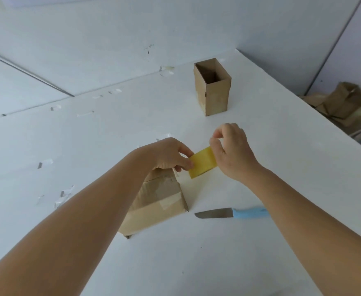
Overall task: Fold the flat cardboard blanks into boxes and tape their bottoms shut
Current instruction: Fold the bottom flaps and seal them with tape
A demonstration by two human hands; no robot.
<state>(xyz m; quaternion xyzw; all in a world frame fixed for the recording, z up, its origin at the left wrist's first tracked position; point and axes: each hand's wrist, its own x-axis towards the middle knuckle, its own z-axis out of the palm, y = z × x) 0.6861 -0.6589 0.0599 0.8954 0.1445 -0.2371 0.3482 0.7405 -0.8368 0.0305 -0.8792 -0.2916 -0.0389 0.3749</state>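
Hands (171,155) pinching yellow tape (202,162)

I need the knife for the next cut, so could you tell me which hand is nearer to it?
Right. The right hand holds the tape above the knife; the left hand is farther off, over the box.

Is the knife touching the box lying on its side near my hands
Apart. In the head view, the knife lies on the table with bare white surface between its blade tip and the near corner of the box.
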